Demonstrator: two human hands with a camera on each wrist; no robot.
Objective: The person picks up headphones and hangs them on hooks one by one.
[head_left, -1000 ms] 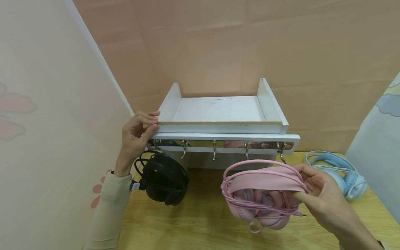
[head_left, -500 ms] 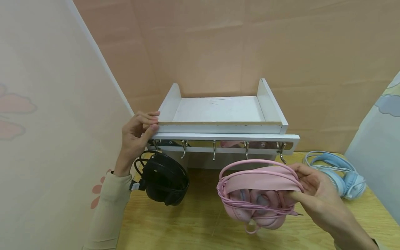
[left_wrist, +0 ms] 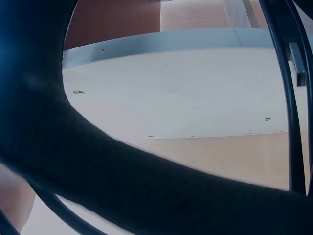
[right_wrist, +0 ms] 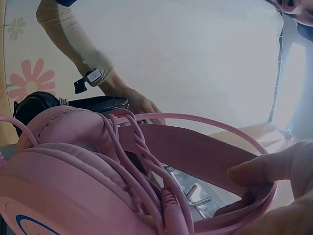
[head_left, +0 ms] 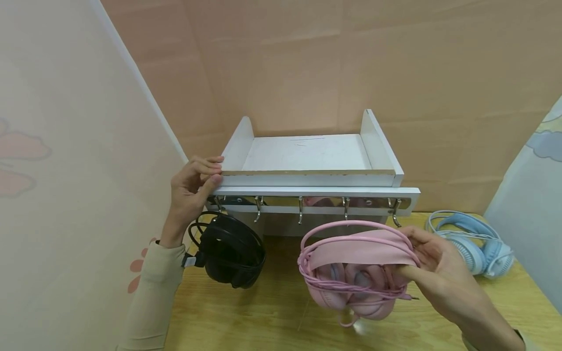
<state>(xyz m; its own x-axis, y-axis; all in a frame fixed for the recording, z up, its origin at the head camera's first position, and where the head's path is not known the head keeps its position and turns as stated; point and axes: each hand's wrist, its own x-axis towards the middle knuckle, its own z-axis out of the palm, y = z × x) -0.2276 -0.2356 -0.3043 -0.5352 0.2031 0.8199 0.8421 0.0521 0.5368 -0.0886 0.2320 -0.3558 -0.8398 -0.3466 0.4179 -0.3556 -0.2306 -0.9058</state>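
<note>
Currently, right hand [head_left: 443,278] grips the right end of the pink headphones' [head_left: 364,247] headband, thumb on one face, fingers round the other. Pink pair held up off the desk [head_left: 285,317], on the near side of the white rack [head_left: 307,181], toward its right half; ear cups hang lowest. Pink cable [head_left: 351,288] wound about the pair, plug pointing right. Its upper loop overlaps the hooks [head_left: 257,210] in view; contact, cannot tell.

Left hand [head_left: 189,187] clasps the rack's near left corner, thumb on the front, fingers over the side. Just below it, black headphones [head_left: 234,270] hang at the leftmost hook. Blue headphones [head_left: 469,254] lie on the desk, far right, beyond the right hand.
</note>
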